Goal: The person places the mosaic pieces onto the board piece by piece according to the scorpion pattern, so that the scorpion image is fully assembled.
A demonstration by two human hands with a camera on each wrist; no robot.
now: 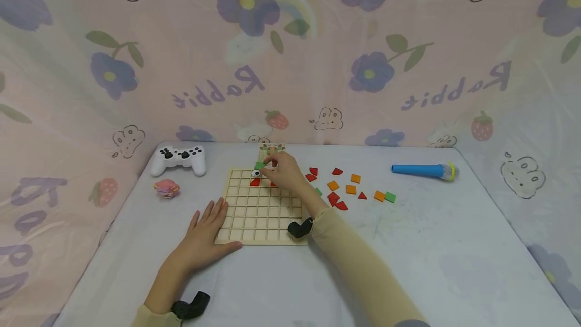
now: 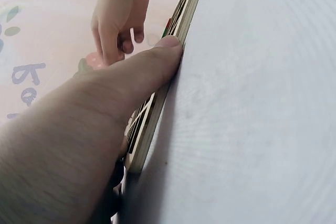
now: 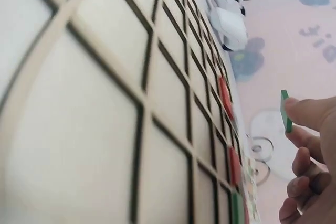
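A pale wooden grid board [image 1: 263, 216] lies on the white table. My left hand [image 1: 205, 236] rests at its left side, fingers spread along the left edge and thumb at the near edge; the left wrist view shows this thumb [image 2: 152, 61] on the board's rim. Above the far part of the board, my right hand [image 1: 283, 170] pinches a green square tile [image 3: 285, 110] between thumb and finger. Red tiles [image 3: 234, 166] and another green tile [image 3: 238, 208] sit in grid cells near the far edge. A white disc with black spots [image 1: 255, 173] shows beside the red piece [image 1: 254, 182].
Loose red, orange and green tiles [image 1: 351, 189] lie right of the board. A patterned card [image 1: 271, 148] stands behind it. A white game controller [image 1: 178, 160] and a pink figurine [image 1: 167, 188] are at left, a blue toy microphone [image 1: 424, 170] at right.
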